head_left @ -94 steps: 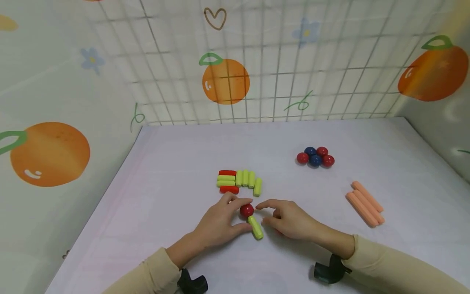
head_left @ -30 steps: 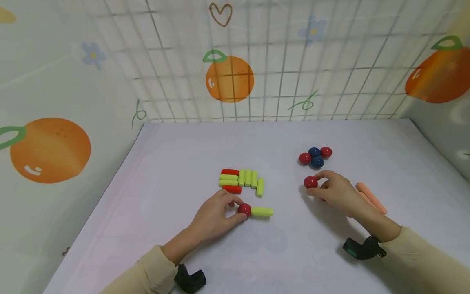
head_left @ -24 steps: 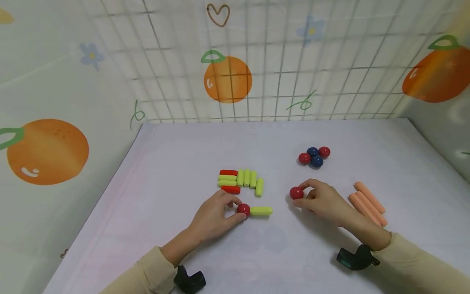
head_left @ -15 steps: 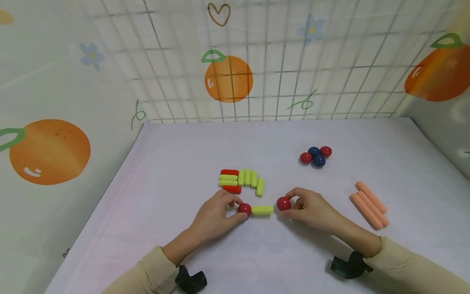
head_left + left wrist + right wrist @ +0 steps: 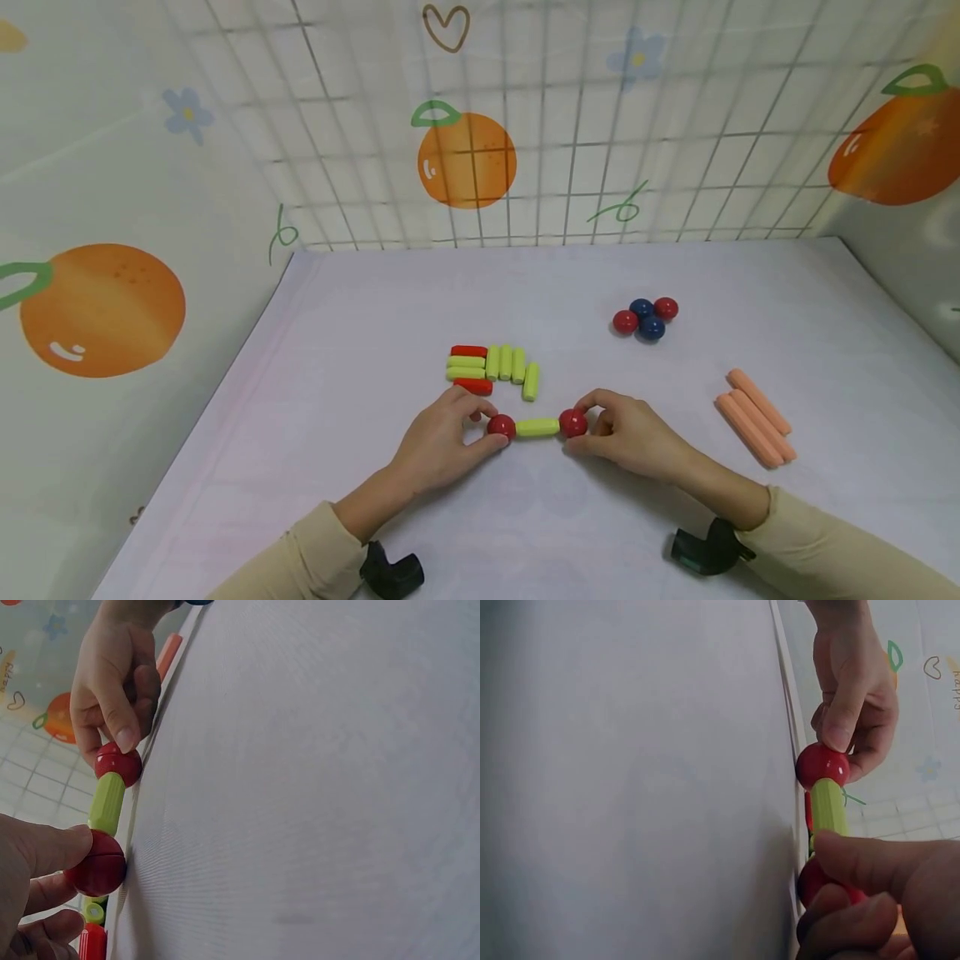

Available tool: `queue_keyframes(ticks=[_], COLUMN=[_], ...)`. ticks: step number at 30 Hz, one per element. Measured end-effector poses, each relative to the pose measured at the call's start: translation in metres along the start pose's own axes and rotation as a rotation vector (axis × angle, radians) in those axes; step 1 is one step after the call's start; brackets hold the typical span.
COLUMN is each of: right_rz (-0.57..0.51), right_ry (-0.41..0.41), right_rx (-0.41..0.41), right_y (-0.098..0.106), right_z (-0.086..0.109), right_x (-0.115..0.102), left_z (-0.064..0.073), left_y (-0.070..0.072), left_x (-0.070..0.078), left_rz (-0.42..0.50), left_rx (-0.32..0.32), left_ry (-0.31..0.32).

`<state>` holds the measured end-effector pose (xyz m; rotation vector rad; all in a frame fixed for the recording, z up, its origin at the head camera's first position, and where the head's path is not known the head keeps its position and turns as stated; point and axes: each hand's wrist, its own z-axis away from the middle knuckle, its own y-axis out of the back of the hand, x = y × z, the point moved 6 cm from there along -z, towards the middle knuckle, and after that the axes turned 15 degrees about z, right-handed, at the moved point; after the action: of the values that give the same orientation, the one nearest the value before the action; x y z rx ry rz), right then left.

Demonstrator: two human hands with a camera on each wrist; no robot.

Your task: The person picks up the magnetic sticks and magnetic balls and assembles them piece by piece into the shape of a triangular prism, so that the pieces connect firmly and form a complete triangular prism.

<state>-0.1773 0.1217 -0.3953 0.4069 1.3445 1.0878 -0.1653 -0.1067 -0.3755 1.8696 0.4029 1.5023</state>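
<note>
Between my two hands lies a short yellow-green stick with a shiny red ball at each end. My left hand pinches the left red ball between thumb and fingers. The right red ball is pinched by my right hand, touching the stick's other end. In the left wrist view the stick joins both balls in one line. Fingers partly cover the nearer ball in the right wrist view.
Behind my left hand sit several short yellow-green sticks and two red sticks. Red and blue balls cluster at the back right. Three longer peach sticks lie on the right. A patterned curtain over a grid borders the table's back.
My right hand has taken a red ball from the back cluster and brought it left to the stick's free end. The stick has swung to lie sideways; my left hand stays at its ball.
</note>
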Motion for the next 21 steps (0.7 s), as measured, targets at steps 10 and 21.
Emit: queue_keyframes(ticks=[10,21], right_rz=[0.018,0.017], right_ry=[0.003,0.047], right_rx=[-0.001,-0.011], right_y=[0.001,0.002], right_z=[0.004,0.012], right_x=[0.001,0.003], left_z=[0.003,0.008], left_y=[-0.002,-0.003], left_x=[-0.002,-0.004], left_rz=[0.043,0.053], left_rx=[-0.045,-0.082], left_ry=[-0.014,-0.036])
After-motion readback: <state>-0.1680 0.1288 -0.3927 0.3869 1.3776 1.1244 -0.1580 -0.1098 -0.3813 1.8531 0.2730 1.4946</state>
